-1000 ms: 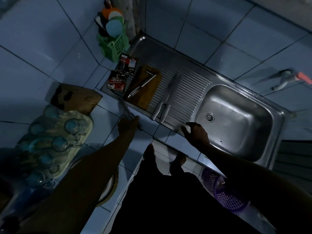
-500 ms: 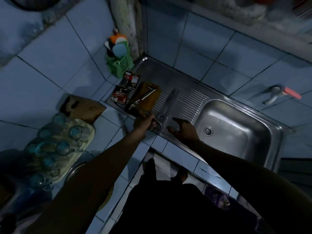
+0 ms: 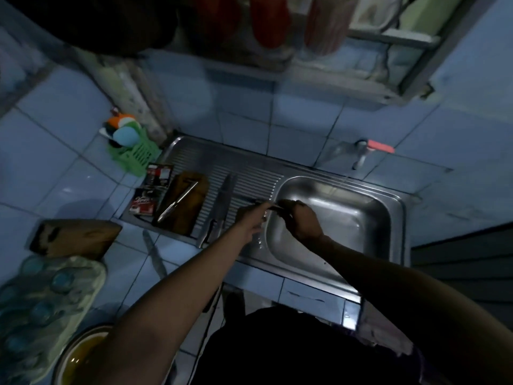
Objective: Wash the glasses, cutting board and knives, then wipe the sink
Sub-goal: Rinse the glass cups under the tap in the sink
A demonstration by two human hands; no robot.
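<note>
Your left hand [image 3: 254, 218] and right hand [image 3: 301, 219] both grip one knife [image 3: 273, 207] over the sink [image 3: 383, 218] edge.

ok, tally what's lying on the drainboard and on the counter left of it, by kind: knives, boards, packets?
Knives: 4 (board knife, drainboard pair, counter knife)
Cutting boards: 2 (drainboard board, counter board)
Packets: 2 ()
Total: 8
Not counted: thin dark thing held by left hand and right hand.
</note>
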